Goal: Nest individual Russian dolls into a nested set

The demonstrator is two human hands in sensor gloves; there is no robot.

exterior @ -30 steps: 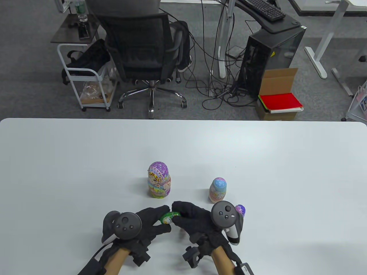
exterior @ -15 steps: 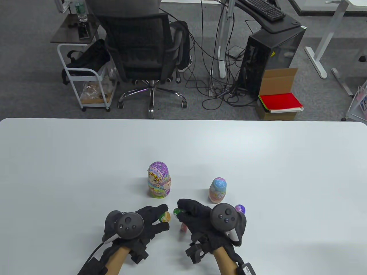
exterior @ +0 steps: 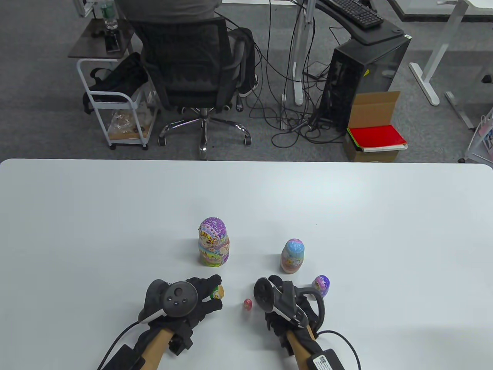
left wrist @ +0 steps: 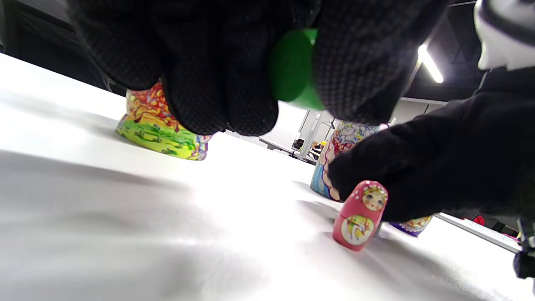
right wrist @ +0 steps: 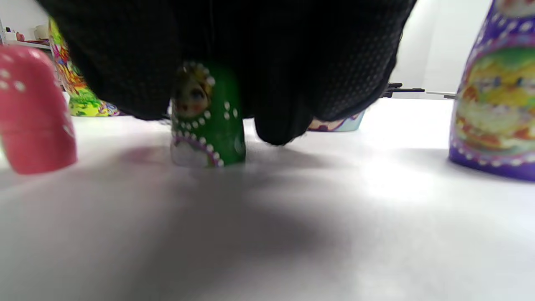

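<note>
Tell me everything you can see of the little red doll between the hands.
The little red doll is the smallest figure on the table: glossy pinkish-red with white dots on the headscarf, a painted face and a round pale picture on its belly. It looks closed, with a faint seam at the waist. It stands upright between the left hand and the right hand. In the left wrist view the right hand's fingers sit close behind it; contact cannot be told.

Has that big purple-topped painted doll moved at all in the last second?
No. The big purple-topped painted doll stands where it was, same gap from the pink-and-blue doll.
</note>
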